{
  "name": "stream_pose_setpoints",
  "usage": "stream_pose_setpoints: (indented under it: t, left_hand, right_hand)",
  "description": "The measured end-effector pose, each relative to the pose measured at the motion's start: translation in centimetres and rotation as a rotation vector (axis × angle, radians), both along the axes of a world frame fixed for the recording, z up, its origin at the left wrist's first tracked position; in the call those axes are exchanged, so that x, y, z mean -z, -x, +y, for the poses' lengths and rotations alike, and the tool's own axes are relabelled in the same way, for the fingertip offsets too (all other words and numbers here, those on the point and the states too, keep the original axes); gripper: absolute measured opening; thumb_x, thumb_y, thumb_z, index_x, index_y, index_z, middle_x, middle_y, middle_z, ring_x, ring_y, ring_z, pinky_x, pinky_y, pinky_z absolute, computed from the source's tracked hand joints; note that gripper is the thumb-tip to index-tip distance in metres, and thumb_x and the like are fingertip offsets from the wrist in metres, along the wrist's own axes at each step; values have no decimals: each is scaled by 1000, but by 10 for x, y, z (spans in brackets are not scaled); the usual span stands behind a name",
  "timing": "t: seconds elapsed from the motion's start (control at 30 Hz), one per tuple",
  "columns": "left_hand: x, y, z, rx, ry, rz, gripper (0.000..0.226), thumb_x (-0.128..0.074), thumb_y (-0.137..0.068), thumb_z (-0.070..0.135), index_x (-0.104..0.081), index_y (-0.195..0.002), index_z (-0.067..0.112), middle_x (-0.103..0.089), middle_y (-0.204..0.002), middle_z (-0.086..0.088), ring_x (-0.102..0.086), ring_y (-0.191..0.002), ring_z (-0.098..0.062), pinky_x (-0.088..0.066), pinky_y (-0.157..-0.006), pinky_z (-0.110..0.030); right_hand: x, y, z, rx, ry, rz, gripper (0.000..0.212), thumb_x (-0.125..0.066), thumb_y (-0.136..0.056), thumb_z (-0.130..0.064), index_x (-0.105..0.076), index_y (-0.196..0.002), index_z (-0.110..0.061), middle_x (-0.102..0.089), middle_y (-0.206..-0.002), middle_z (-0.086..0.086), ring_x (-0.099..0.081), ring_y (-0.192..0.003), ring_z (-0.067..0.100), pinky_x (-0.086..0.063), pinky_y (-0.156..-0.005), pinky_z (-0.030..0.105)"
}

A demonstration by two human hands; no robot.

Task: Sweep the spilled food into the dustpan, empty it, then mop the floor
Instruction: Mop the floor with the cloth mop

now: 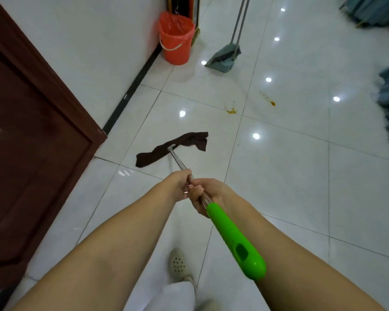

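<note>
Both hands clenched on the mop shaft (180, 163): left hand (182, 184) farther down, right hand (208, 194) nearer the green grip (236, 241). Brown mop cloth (173, 148), long axis left-right, lies short of the orange food stains (231, 111), which sit farther and to the right.

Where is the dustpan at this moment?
In the head view, the dustpan stands on the floor at upper centre, just right of the orange bucket, with the broom.

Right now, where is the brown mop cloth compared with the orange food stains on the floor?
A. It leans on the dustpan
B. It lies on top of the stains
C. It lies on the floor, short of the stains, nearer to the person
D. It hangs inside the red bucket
C: the mop cloth lies flat on the tiles, apart from the stains, which are farther from the person.
</note>
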State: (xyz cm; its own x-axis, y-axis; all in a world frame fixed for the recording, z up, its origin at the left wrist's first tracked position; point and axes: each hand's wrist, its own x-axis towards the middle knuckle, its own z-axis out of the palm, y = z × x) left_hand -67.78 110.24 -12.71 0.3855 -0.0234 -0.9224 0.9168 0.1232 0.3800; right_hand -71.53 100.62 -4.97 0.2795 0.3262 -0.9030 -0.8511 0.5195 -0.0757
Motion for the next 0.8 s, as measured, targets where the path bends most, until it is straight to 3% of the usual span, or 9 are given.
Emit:
stream_pose_setpoints:
  t: [0.07, 0.17, 0.27, 0.33, 0.43, 0.5, 0.63, 0.73, 0.8]
  left_hand:
    - [-2, 7, 3, -18, 45, 4, 42, -39, -97, 25, -35, -57, 14, -39, -26, 2, -40, -25, -8, -38, -31, -9]
    - [-6, 26, 10, -57, 109, -2, 43, -41, -98, 23, -35, -58, 11, -37, -25, 1, -38, -18, -9, -36, -28, -10]
    - [-7, 58, 21, -53, 164, 7, 31, -41, -98, 14, -42, -69, 3, -53, -42, -8, -44, -20, -12, -35, -27, -10]
    - [-4, 85, 29, -77, 244, 39, 22, -39, -97, 7, -41, -77, -1, -57, -70, -14, -58, -39, -16, -39, -31, -13]
    - [-1, 129, 39, -181, 362, 133, 18, -36, -99, 2, -41, -82, -3, -50, -81, -17, -56, -71, -20, -50, -52, -26]
    - [4, 158, 43, -187, 409, 178, 23, -34, -101, 9, -42, -83, -2, -47, -79, -13, -47, -63, -17, -43, -61, -28]
    - [9, 200, 49, -183, 430, 226, 29, -29, -104, 18, -45, -87, 0, -46, -72, -10, -45, -56, -16, -44, -45, -24]
    - [-8, 222, 60, -196, 441, 198, 25, -27, -103, 16, -44, -120, 8, -43, -70, -10, -51, -35, -19, -44, -33, -20]
    - [-15, 228, 70, -163, 437, 145, 22, -28, -102, 14, -48, -110, 15, -42, -69, -7, -48, -23, -17, -43, -31, -20]
  right_hand:
    - [-4, 8, 4, 36, -8, 4, 27, -46, -98, -9, -49, -72, -6, -43, -60, 4, -37, -19, 7, -34, -24, 12]
    - [-11, 31, 13, 86, -19, 10, 26, -44, -98, -8, -51, -73, -3, -47, -45, 9, -36, -19, 8, -34, -25, 11]
    - [-16, 73, 27, 140, -8, 19, 29, -43, -97, -5, -52, -70, -1, -49, -43, 10, -37, -20, 9, -33, -24, 12]
    - [-16, 108, 35, 212, -17, 31, 25, -43, -97, -2, -56, -76, -2, -53, -54, 1, -38, -21, 9, -32, -23, 12]
    - [-21, 163, 43, 295, -40, 40, 15, -46, -98, -5, -58, -101, -13, -49, -72, -6, -37, -22, 8, -33, -24, 12]
    - [-27, 195, 47, 345, -58, 32, 20, -46, -98, -7, -56, -107, -22, -45, -71, 0, -35, -22, 7, -32, -23, 12]
    - [-44, 237, 57, 391, -57, 45, 28, -41, -99, -3, -55, -111, -24, -42, -58, 5, -34, -21, 8, -30, -23, 12]
    - [-64, 258, 76, 420, 14, 29, 41, -37, -99, 1, -57, -126, -22, -43, -45, 7, -31, -20, 7, -29, -24, 10]
    - [-77, 264, 90, 419, 60, 27, 46, -35, -98, 2, -55, -132, -20, -42, -39, 7, -29, -20, 7, -28, -25, 9]
